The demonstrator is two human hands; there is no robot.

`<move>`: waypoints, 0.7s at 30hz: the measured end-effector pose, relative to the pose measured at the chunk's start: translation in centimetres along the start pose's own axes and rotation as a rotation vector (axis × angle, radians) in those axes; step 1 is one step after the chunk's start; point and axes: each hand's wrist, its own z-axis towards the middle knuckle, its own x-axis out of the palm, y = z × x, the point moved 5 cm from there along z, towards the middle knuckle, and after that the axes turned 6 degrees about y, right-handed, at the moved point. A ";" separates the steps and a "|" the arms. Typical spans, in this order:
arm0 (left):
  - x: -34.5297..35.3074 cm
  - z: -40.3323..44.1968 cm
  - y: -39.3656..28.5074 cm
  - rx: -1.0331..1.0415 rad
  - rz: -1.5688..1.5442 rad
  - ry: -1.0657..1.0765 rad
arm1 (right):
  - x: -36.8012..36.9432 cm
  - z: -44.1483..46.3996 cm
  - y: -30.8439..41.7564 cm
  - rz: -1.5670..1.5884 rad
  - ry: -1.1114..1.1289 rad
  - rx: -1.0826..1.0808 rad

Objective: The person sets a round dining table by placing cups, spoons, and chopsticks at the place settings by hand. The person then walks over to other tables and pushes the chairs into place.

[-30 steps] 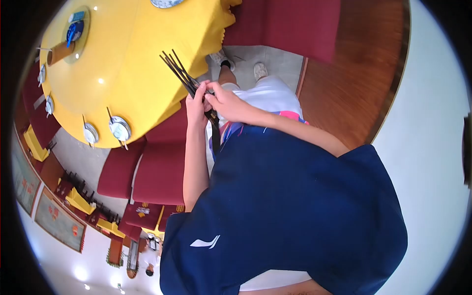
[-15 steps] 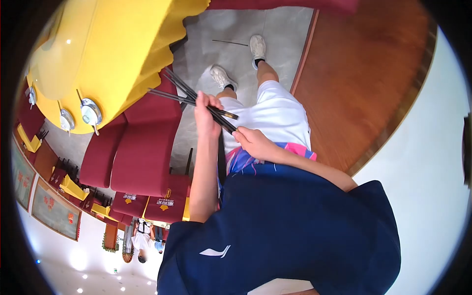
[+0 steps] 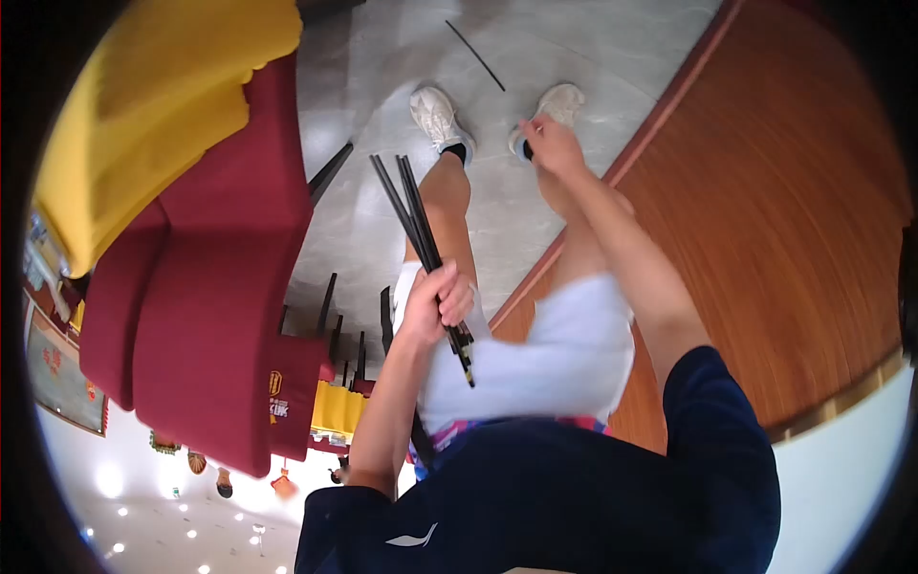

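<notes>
Chopsticks (image 3: 416,215), a bundle: slender, straight and black, with gold-toned marks at the lower ends; the exact count cannot be told. The far ends splay into two narrow groups, while the shafts converge at the grip. Long axis: oblique in the head view, from upper left to lower right, the plain ends pointing towards the floor area by the left shoe (image 3: 435,115), the marked ends back towards the white shorts (image 3: 535,344). The left hand (image 3: 442,301) is closed around the bundle, which projects from both sides of the fist.

A single dark stick (image 3: 475,55) lies on the grey floor (image 3: 373,57), beyond the shoes and outside both hands; it too slants from upper left to lower right, its lower end near the right shoe (image 3: 562,103). The right hand (image 3: 555,143), well apart from the bundle, extends over the right shoe in this view, fingers bent and narrowly spaced; whether they hold anything cannot be told.
</notes>
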 end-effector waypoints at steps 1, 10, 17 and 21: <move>-1.0 1.3 -0.2 0.010 -0.009 0.078 | 1.0 3.7 -1.6 -0.175 -0.040 0.043; -2.9 8.1 -1.1 0.121 -0.274 0.269 | 11.3 26.2 -6.8 -0.240 -0.054 0.077; -3.2 9.1 -0.7 0.127 -0.114 0.343 | 14.7 29.8 -8.0 -0.337 -0.144 0.011; -3.0 8.9 -0.1 0.106 -0.140 0.271 | 14.6 30.7 -8.4 -0.458 -0.079 -0.050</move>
